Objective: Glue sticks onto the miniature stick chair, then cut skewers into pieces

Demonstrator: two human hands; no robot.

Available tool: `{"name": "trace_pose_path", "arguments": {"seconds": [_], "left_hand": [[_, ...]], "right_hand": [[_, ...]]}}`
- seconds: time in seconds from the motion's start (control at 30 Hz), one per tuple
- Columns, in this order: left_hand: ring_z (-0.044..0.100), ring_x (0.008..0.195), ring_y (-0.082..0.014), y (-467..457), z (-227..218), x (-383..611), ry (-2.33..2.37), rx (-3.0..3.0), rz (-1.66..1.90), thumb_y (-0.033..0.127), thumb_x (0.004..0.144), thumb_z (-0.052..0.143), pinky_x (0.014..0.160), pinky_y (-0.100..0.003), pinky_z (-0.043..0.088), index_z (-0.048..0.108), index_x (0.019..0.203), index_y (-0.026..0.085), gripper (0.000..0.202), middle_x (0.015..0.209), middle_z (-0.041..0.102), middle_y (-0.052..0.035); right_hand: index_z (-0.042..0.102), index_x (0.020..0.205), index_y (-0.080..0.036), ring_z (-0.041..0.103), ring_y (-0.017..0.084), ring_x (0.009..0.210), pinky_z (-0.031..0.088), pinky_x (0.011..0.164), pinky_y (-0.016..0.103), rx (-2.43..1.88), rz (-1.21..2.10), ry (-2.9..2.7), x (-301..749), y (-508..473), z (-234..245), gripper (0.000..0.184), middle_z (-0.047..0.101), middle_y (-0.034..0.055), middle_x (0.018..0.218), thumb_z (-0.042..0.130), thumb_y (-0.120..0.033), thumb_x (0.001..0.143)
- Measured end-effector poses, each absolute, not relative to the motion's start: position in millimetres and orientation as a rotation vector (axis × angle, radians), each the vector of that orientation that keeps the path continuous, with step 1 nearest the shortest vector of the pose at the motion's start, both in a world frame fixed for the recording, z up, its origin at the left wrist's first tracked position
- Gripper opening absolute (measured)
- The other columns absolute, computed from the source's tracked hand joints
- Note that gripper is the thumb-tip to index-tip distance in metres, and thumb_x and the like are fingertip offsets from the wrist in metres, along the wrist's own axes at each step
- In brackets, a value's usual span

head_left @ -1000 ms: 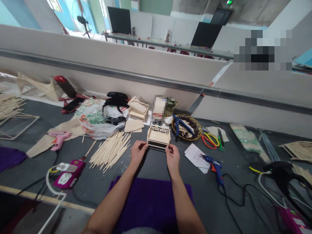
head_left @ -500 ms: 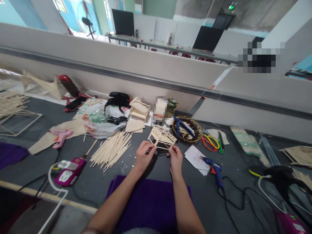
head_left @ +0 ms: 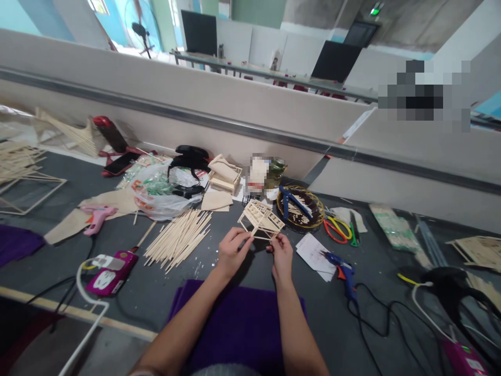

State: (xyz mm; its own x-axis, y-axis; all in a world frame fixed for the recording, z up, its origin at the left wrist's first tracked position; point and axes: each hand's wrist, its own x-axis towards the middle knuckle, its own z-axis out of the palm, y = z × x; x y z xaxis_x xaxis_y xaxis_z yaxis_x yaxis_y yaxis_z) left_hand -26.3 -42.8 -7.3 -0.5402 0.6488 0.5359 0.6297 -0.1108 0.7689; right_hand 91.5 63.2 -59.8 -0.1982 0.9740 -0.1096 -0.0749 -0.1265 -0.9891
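Note:
A small frame model of pale wooden sticks (head_left: 261,219) is held up just above the dark table, tilted so that its lattice top shows. My left hand (head_left: 234,250) pinches its near left corner between thumb and fingers. At the near right corner, my right hand (head_left: 282,255) grips the same model with its fingertips. Left of my hands lies a loose pile of thin wooden sticks (head_left: 178,240). Folded purple cloth (head_left: 235,318) lies under my forearms.
A round basket (head_left: 321,216) holding a blue cutter (head_left: 286,206) stands behind the model. To the right lie red-handled scissors (head_left: 335,230), paper (head_left: 313,253) and a blue glue gun (head_left: 344,271) with its cable. A pink glue gun (head_left: 96,215) and magenta power strip (head_left: 111,274) are left.
The model tips slightly, showing a little more of its lattice top. Both hands keep their hold in nearly the same place, and the camera view shifts a little.

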Motion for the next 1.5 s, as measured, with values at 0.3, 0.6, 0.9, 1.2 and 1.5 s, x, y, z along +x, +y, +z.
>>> {"name": "trace_pose_path", "arguments": {"seconds": [0.3, 0.6, 0.9, 1.2, 1.5], "left_hand": [[0.061, 0.077, -0.0148, -42, -25, -45, 2.161, 1.172, 1.803, 0.035, 0.086, 0.06, 0.069, -0.025, 0.05, 0.071, 0.088, 0.021, 0.018, 0.086, 0.064, -0.0039], [0.059, 0.074, -0.0135, -39, -36, -50, 2.129, 1.051, 1.819, 0.034, 0.083, 0.063, 0.063, -0.023, 0.048, 0.072, 0.084, 0.02, 0.017, 0.083, 0.062, -0.0028], [0.059, 0.075, -0.0142, -40, -40, -53, 2.125, 1.03, 1.784, 0.035, 0.081, 0.063, 0.063, -0.024, 0.048, 0.068, 0.081, 0.02, 0.017, 0.083, 0.061, -0.0029], [0.06, 0.078, -0.0146, -39, -46, -54, 2.084, 1.043, 1.727, 0.032, 0.082, 0.06, 0.067, -0.024, 0.048, 0.064, 0.085, 0.019, 0.015, 0.085, 0.061, -0.0034], [0.059, 0.074, -0.0144, -39, -47, -54, 2.112, 1.033, 1.746, 0.034, 0.082, 0.061, 0.065, -0.025, 0.047, 0.066, 0.082, 0.018, 0.017, 0.081, 0.062, -0.0034]], "right_hand": [[0.063, 0.092, -0.017, 0.058, 0.014, 0.069, 0.049, 0.057, 0.024, -1.082, 1.37, -1.29, 90, 58, -52, 0.03, 0.068, 0.0052, 0.09, 0.06, -0.041, 0.074], [0.062, 0.095, -0.017, 0.059, 0.015, 0.071, 0.05, 0.06, 0.027, -1.067, 1.347, -1.348, 89, 55, -52, 0.03, 0.067, 0.0058, 0.09, 0.059, -0.042, 0.077], [0.063, 0.089, -0.017, 0.059, 0.015, 0.069, 0.051, 0.063, 0.028, -1.097, 1.393, -1.348, 91, 54, -49, 0.029, 0.065, 0.0023, 0.079, 0.06, -0.043, 0.075], [0.063, 0.081, -0.017, 0.056, 0.014, 0.067, 0.048, 0.06, 0.026, -1.111, 1.481, -1.262, 90, 52, -40, 0.027, 0.064, 0.0012, 0.075, 0.061, -0.043, 0.072], [0.058, 0.073, -0.018, 0.045, 0.01, 0.055, 0.037, 0.054, 0.023, -1.099, 1.391, -1.293, 91, 53, -46, 0.034, 0.052, -0.0041, 0.059, 0.055, -0.051, 0.079]]}}
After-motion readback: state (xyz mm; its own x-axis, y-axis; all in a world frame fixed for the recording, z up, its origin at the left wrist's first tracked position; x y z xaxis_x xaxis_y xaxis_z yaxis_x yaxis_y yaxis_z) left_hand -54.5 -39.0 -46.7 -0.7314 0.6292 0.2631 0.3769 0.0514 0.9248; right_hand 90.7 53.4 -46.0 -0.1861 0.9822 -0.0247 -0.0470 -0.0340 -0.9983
